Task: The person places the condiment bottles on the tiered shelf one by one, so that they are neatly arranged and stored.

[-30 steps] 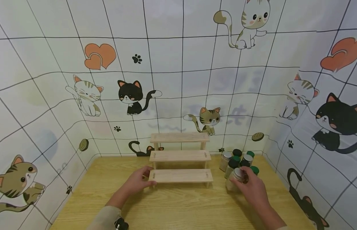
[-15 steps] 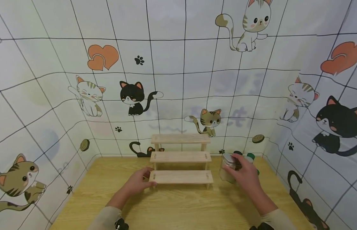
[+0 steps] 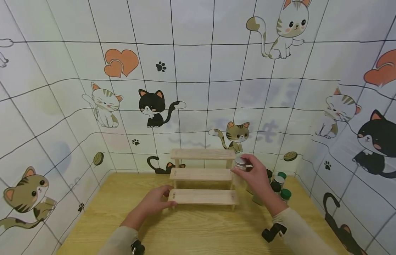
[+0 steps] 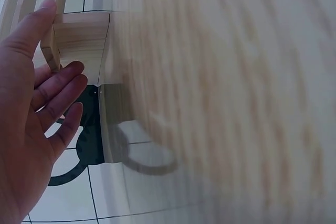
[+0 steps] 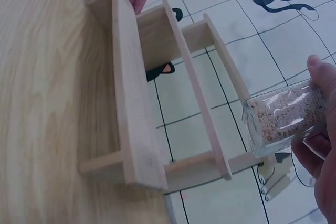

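Here's your right hand [image 3: 256, 177], thumb and fingers closed round the glass jar [image 5: 283, 115], silver lid up top, pale brownish grains showing through the glass. You have it up off the table [image 3: 198, 232], at the right end of the wooden rack [image 3: 202, 173], level with the middle and top steps; whether it touches the wood, I can't tell. Over on the left, your left hand [image 3: 154, 202] has the near, lowest step by its left end, thumb on one side, fingertips round the other, remaining fingers loosely bent. Right of the rack, partly behind your right forearm, stand more jars [image 3: 277, 185], green and black lids among them. Cat-print sheeting [image 3: 194, 63] lines the far side.
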Available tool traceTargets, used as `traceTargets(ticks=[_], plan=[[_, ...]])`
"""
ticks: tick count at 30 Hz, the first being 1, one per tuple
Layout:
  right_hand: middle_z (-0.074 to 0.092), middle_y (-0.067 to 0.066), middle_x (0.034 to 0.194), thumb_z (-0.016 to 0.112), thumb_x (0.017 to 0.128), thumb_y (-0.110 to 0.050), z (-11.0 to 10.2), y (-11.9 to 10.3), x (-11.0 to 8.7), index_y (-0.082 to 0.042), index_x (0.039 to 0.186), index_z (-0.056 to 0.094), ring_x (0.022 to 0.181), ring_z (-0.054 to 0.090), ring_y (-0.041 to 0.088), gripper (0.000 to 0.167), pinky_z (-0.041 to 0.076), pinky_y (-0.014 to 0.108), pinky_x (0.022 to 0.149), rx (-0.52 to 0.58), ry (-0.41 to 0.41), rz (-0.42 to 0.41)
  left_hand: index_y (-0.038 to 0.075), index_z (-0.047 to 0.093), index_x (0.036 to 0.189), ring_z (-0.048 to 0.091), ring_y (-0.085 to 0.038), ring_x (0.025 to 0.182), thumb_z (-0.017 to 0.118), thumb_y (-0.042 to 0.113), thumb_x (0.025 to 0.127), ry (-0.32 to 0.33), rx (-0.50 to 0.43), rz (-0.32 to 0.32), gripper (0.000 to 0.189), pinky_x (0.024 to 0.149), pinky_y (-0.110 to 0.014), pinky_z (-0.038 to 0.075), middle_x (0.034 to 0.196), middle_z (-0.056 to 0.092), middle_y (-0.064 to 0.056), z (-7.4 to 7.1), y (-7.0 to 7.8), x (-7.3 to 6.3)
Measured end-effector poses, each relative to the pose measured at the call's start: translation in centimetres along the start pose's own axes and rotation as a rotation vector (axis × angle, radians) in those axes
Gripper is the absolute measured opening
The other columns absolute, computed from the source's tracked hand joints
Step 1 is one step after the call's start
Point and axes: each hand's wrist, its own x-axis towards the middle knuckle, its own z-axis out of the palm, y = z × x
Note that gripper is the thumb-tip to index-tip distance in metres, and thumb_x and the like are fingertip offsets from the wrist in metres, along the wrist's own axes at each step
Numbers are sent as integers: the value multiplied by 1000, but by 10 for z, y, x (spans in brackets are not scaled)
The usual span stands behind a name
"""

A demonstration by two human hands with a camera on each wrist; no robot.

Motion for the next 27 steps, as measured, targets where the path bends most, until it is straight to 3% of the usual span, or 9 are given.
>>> traceTargets(ticks=[5,9,15,22,27], plan=[[67,9,122,95,91,-28,19,-11,26,-10,134,64,107,63,23,56,54,25,84,105,-29,52,8,66,145,71,-16,104,89,57,91,0,27,9,77,97,-51,56,109,76,6,-3,0,2],[65,10,123,95,91,-26,36,-18,44,-10,134,62,106,63,24,56,54,26,84,141,-29,64,9,68,141,70,-14,99,91,55,90,-5,34,13,72,93,-49,57,104,75,7,-5,3,2],[62,10,124,94,93,-25,61,-29,70,-12,136,60,107,61,26,56,54,34,84,181,-57,56,12,70,139,70,-14,96,90,58,89,-4,62,20,70,89,-47,57,101,74,8,-7,7,-1],[62,21,132,94,93,-25,92,-39,101,0,143,57,109,61,28,67,54,33,84,246,-100,22,15,71,138,72,-12,94,86,66,89,28,149,45,73,86,-44,58,100,76,10,-6,3,0],[62,20,132,94,92,-27,114,-50,117,0,142,58,114,60,27,67,55,41,90,246,-120,1,16,71,139,72,-13,95,86,67,88,36,186,38,73,86,-44,58,103,77,8,-5,4,0]])
